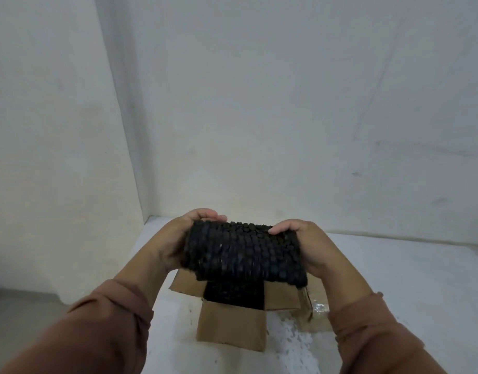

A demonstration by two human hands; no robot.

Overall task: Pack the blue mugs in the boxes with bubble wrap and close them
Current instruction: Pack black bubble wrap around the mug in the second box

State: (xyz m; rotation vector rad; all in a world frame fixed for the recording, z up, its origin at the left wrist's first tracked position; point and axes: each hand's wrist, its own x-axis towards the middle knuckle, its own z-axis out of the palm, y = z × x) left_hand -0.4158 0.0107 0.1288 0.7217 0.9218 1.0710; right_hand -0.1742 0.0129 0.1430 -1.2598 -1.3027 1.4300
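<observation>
A roll of black bubble wrap (243,252) is held up in the air between both hands, lying sideways. My left hand (178,238) grips its left end and my right hand (305,244) grips its right end, fingers curled over the top. Whatever is inside the wrap is hidden; no blue mug shows. Directly below sits an open cardboard box (232,327) with its flaps spread outward. Its inside looks dark, lined with more black bubble wrap (234,294).
The box stands on a white speckled table (394,279) pushed into a corner of pale walls. A bit of clear tape or plastic (319,307) lies at the box's right side. The table's left edge drops to a grey floor (22,309).
</observation>
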